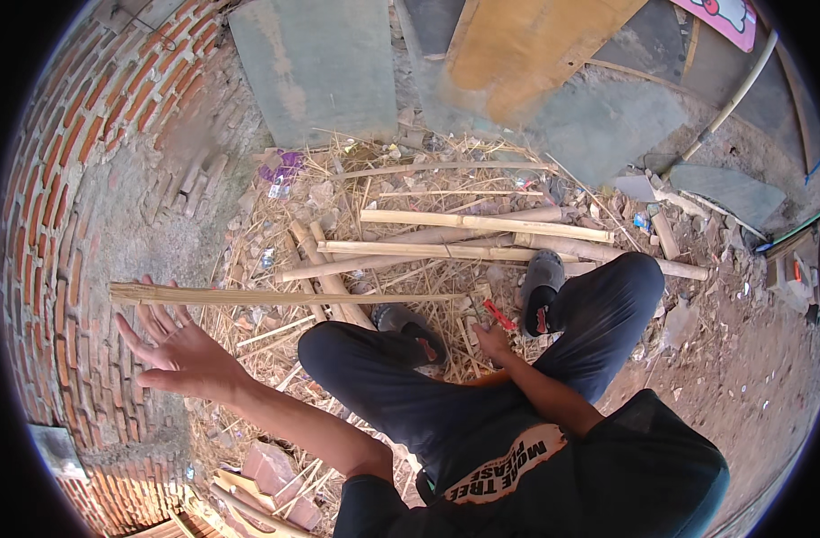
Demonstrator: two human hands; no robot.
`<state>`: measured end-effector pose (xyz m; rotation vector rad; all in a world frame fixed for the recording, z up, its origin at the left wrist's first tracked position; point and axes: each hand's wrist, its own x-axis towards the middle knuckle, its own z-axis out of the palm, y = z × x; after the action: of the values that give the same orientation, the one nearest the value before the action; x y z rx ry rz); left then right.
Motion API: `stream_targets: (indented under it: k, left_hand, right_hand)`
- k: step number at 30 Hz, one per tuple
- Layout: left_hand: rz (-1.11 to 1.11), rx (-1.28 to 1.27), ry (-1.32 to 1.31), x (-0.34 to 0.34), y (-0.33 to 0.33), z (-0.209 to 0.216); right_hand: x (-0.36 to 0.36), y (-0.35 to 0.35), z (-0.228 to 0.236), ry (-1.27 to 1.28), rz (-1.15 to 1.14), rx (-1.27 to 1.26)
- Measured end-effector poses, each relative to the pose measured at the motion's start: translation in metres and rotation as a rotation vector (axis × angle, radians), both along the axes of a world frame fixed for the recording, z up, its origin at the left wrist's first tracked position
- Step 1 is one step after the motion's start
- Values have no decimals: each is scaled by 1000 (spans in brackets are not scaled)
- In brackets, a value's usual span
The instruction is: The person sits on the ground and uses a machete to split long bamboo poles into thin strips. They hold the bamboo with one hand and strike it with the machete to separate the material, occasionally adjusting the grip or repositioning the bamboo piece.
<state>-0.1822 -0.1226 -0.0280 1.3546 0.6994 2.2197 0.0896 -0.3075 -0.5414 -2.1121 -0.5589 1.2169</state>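
My left hand (190, 363) is stretched out to the left with its fingers spread, right beside the left end of a long split bamboo strip (275, 296). Its fingertips reach the strip, but I cannot tell whether they bear any of its weight. The strip runs sideways, its narrow right end stopping in front of my feet. Between my knees my right hand (492, 345) is closed around a small tool with a red part (497, 314); its exact kind is too small to make out, and the fingers hide the rest.
Several bamboo poles and split lengths (486, 224) lie on the debris-strewn ground beyond my shoes (542, 278). A brick wall (69, 296) rises at the left. Grey and brown sheets (320, 72) lean at the back. Broken tile pieces (271, 466) lie at lower left.
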Motion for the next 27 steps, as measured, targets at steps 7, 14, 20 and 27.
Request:
stream_targets:
  k: [7, 14, 20, 27]
  left_hand:
    - [91, 320, 379, 73, -172, -32]
    - [-124, -401, 1896, 145, -67, -101]
    - [-432, -1145, 2685, 157, -4, -216]
    - [-655, -1194, 2412, 99, 12, -290]
  right_hand:
    - [-1, 1, 33, -99, 162, -38]
    - [1, -6, 18, -89, 259, -100]
    - [1, -4, 29, -54, 287, -92]
    - [5, 3, 69, -219, 300, -180]
